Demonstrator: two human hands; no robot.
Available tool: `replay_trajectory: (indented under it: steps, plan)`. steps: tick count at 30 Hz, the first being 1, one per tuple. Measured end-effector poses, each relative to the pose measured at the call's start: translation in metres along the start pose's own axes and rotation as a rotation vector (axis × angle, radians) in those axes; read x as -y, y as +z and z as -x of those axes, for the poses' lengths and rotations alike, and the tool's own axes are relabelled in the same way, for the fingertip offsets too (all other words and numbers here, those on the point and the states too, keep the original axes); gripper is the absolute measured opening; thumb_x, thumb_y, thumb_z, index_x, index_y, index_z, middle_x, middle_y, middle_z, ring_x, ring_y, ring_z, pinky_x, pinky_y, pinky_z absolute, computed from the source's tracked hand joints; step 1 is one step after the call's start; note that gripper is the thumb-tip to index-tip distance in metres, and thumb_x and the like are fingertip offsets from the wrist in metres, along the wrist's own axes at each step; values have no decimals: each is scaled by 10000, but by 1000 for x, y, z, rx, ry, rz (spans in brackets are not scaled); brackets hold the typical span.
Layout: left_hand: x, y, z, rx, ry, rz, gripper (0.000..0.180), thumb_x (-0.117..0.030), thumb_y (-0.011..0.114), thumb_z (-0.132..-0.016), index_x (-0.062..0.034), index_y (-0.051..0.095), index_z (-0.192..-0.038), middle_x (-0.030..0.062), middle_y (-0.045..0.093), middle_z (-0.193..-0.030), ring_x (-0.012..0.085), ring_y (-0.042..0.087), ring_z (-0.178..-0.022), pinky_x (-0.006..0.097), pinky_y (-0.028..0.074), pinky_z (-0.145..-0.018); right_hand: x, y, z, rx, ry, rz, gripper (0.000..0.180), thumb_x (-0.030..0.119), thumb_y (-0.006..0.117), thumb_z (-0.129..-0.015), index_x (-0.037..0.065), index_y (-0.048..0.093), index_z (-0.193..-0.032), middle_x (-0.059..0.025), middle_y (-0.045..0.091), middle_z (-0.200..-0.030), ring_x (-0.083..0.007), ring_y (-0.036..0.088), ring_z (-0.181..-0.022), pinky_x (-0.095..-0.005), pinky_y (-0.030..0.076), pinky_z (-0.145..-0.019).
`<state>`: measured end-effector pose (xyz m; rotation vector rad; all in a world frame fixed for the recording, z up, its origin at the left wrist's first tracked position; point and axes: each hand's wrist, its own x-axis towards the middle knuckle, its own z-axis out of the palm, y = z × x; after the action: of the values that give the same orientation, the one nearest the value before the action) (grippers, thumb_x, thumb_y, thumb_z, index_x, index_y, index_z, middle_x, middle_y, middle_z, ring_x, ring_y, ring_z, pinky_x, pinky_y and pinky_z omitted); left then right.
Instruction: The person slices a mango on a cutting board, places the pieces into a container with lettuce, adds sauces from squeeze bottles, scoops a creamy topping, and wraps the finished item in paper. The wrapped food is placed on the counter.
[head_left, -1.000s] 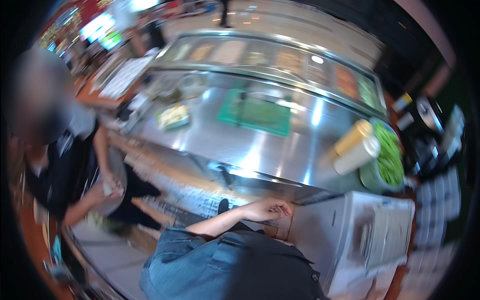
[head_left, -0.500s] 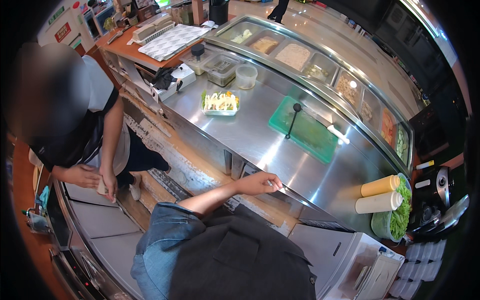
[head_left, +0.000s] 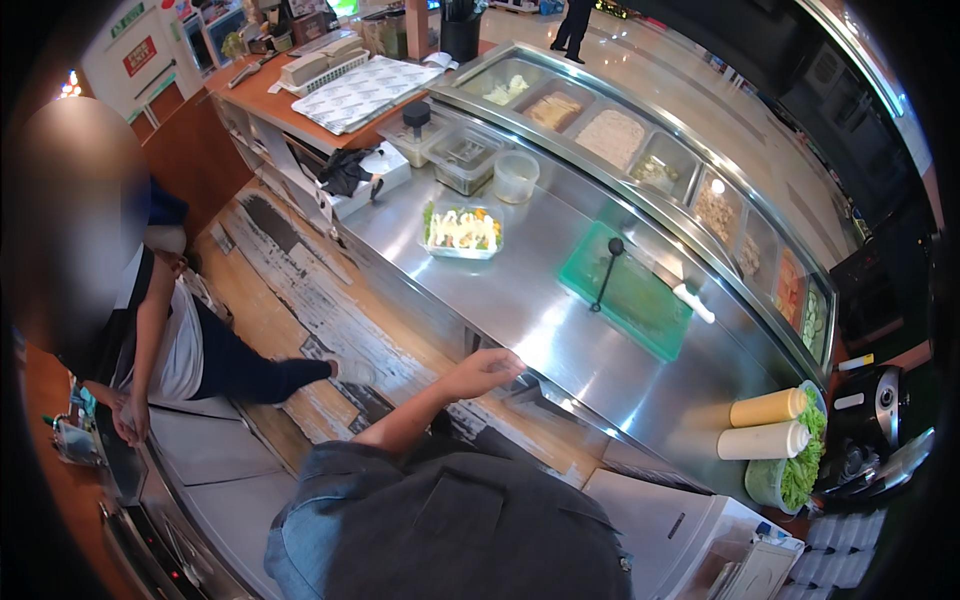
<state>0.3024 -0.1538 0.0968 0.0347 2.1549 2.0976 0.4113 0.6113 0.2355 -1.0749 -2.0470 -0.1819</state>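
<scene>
A hand [head_left: 487,372] reaches out from a bare forearm and a rolled blue sleeve to the near edge of the steel counter [head_left: 560,320]. Which of the person's hands it is cannot be told. Its fingers are loosely curled and rest at the counter's lip, holding nothing that can be seen; the other hand is out of view.

Just to the right, on the counter, lies a green cutting board [head_left: 630,295] with a dark-handled tool [head_left: 605,272] across it and a white-handled knife [head_left: 694,303] at its right end. Farther left sits a clear tray of salad [head_left: 461,231], with a round tub [head_left: 516,176] and lidded clear boxes [head_left: 462,155] beyond it. Along the far side runs a row of steel ingredient pans [head_left: 640,150]. At the near right stand a yellow squeeze bottle [head_left: 768,407] and a white squeeze bottle [head_left: 762,440], lying beside a bowl of lettuce [head_left: 797,470].

To the left, another person in a white apron [head_left: 185,345] stands on the wooden floor [head_left: 290,300].
</scene>
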Motion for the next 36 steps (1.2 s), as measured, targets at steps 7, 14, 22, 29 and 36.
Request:
replay_trajectory:
  steps: [7,14,22,29,36]
  plan:
    - [-5,-76,39,-156,33,-67,204,-124,580,-879,-40,593,-1064,42,620,-981,118,573,-882,289,482,-771,371,-55,105,193,-888,-876,678,197,715,-707,42,438,-1306,-135,459,-1309,-297,362,-1253,-422,247,-1070]
    - [17,-109,140,-506,-144,-87,207,-122,569,-886,-32,584,-1072,50,617,-1011,150,583,-908,296,479,-778,678,-107,353,901,-1811,-1118,974,440,791,-537,210,369,-1385,-143,273,-1444,-374,240,-1336,-511,222,-1079]
    - [46,-57,208,-970,-376,113,210,-107,566,-881,-18,590,-1070,42,630,-972,112,587,-880,262,458,-761,810,-110,472,1023,-2348,-905,1076,434,793,-531,242,244,-1437,-127,195,-1469,-388,242,-1318,-558,218,-1054]
    - [38,-81,171,-1030,-380,68,184,-72,574,-884,-20,594,-1059,35,639,-941,101,588,-861,235,454,-747,824,-73,485,1187,-2403,-955,1114,532,788,-526,234,227,-1441,-141,207,-1461,-390,248,-1318,-519,243,-1057]
    - [-8,-140,79,-816,-242,-71,210,-91,568,-894,-26,577,-1093,59,637,-990,123,597,-873,261,476,-765,816,-60,486,1085,-2411,-1033,1105,444,798,-511,250,237,-1443,-108,247,-1461,-370,293,-1290,-523,264,-1021]
